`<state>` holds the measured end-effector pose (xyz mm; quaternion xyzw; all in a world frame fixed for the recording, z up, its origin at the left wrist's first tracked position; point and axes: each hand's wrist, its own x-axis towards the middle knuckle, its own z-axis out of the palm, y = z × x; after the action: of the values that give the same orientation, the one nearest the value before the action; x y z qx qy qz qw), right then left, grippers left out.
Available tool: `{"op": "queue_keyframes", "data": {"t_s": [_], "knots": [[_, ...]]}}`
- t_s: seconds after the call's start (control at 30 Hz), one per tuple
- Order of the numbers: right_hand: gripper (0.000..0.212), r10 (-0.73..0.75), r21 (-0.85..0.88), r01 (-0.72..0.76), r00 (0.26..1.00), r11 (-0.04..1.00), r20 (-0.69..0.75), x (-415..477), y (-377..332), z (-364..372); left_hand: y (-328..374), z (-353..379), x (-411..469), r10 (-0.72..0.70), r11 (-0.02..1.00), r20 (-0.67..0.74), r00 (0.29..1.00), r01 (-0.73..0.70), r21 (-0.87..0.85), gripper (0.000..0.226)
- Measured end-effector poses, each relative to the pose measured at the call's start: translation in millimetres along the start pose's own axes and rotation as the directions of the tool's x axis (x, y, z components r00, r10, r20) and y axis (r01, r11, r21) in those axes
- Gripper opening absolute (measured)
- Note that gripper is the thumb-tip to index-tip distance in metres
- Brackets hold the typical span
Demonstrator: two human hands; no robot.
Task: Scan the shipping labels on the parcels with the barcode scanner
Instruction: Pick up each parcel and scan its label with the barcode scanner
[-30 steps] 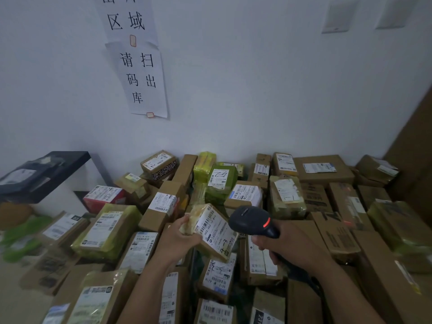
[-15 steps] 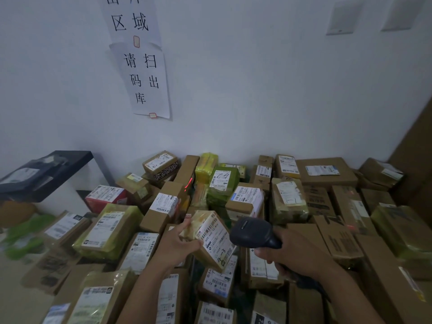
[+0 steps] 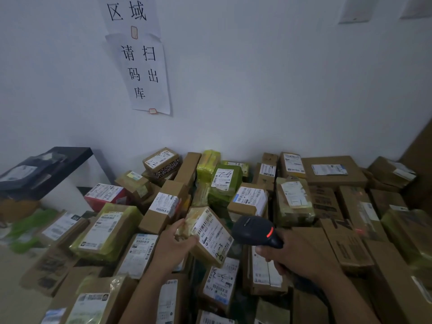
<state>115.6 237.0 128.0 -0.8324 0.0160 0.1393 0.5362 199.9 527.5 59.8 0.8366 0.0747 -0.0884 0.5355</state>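
My left hand grips a small brown parcel wrapped in yellowish tape, tilted above the pile, its white shipping label facing up and right. My right hand holds a black barcode scanner by the handle, a red light lit on its back. The scanner head sits just right of the held parcel's label, pointing toward it. Many other labelled parcels lie below and around both hands.
A heap of cardboard boxes and green-taped parcels fills the floor up to the white wall. A black side table stands at the left. Paper signs hang on the wall. A large brown box lies at the back right.
The scanner's red light, dark half a second ago, is lit again. The held parcel and both hands have stayed nearly in place while the view shifted slightly.
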Motion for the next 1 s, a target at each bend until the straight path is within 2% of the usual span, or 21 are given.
{"op": "queue_keyframes", "data": {"t_s": [0.1, 0.23, 0.43, 0.53, 0.67, 0.77, 0.87, 0.93, 1.0], "knots": [[0.017, 0.014, 0.051, -0.009, 0.995, 0.999, -0.1, 14, 3, -3, -2, 8, 14, 0.018, 0.999, -0.111, 0.994, -0.022, -0.03, 0.061], [0.022, 0.048, 0.169, -0.008, 0.971, 0.986, -0.233, 43, 11, -4, 3, 24, 39, 0.01, 1.0, -0.163, 0.987, -0.011, -0.001, 0.084], [0.013, 0.056, 0.269, 0.003, 0.976, 0.963, -0.212, 91, 21, 6, 10, 50, 77, 0.033, 0.996, -0.045, 0.998, -0.029, 0.089, 0.083], [0.009, 0.044, 0.278, 0.013, 0.979, 0.96, -0.198, 109, 23, 11, 6, 57, 91, 0.084, 0.983, -0.019, 0.996, -0.08, 0.162, 0.098], [0.009, 0.076, 0.258, -0.018, 0.973, 0.966, -0.216, 123, 31, 12, -9, 64, 100, 0.153, 0.929, 0.125, 0.98, -0.185, 0.32, 0.113], [0.01, 0.094, 0.281, -0.021, 0.964, 0.96, -0.249, 128, 38, 10, -18, 73, 105, 0.23, 0.872, 0.216, 0.949, -0.299, 0.387, 0.108], [0.011, 0.098, 0.292, -0.019, 0.961, 0.956, -0.26, 132, 44, 10, -22, 83, 110, 0.345, 0.782, 0.278, 0.896, -0.438, 0.442, 0.087], [0.012, 0.106, 0.298, -0.025, 0.961, 0.954, -0.257, 133, 48, 10, -28, 88, 113, 0.355, 0.767, 0.281, 0.892, -0.45, 0.458, 0.077], [0.013, 0.115, 0.315, -0.031, 0.96, 0.949, -0.254, 133, 53, 10, -36, 88, 115, 0.271, 0.778, 0.281, 0.921, -0.381, 0.5, 0.073]]}}
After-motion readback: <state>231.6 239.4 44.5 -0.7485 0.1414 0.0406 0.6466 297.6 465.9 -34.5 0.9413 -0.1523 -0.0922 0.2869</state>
